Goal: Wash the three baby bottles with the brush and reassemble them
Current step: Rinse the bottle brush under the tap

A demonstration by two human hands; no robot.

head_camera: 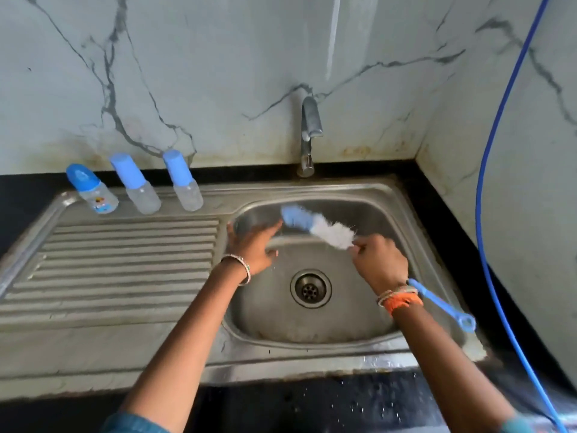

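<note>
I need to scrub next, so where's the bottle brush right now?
In the head view, the brush is over the sink basin, gripped by the right hand, below the tap.

A single head-worn view looks forward and steeply down from close above the sink (312,364), facing the marble back wall (218,73); the counter's (25,195) right back corner shows.

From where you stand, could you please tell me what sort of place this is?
Probably a home kitchen: a stainless steel sink with ribbed drainboard, a chrome tap against a marble-patterned wall.
</note>
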